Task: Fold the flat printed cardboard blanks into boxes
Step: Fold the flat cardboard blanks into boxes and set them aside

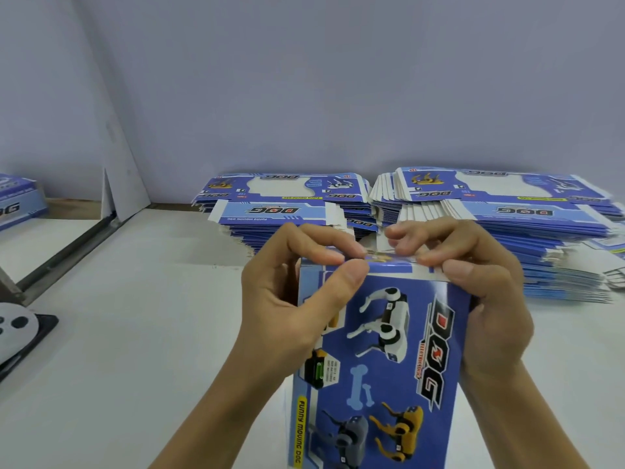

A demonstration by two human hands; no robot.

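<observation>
The lower end of the box [382, 360] runs out of view, and its far top flaps are hidden behind the fingers. The left hand [287, 299] grips the box's upper left corner, thumb pressed on the top edge; the right hand [480, 292] pinches the upper right corner. The box stands upright on the white table [135, 333], near two stacks of flat blanks [473, 211] behind it.

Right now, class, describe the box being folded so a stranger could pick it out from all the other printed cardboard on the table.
Start at the white table; two stacks of flat blue blanks lie along its back by the wall. In front of them, nearest the camera, stands the box, gripped at its top edge by the left hand and right hand. Unlike the blanks, it is upright and already opened into a box.
</observation>
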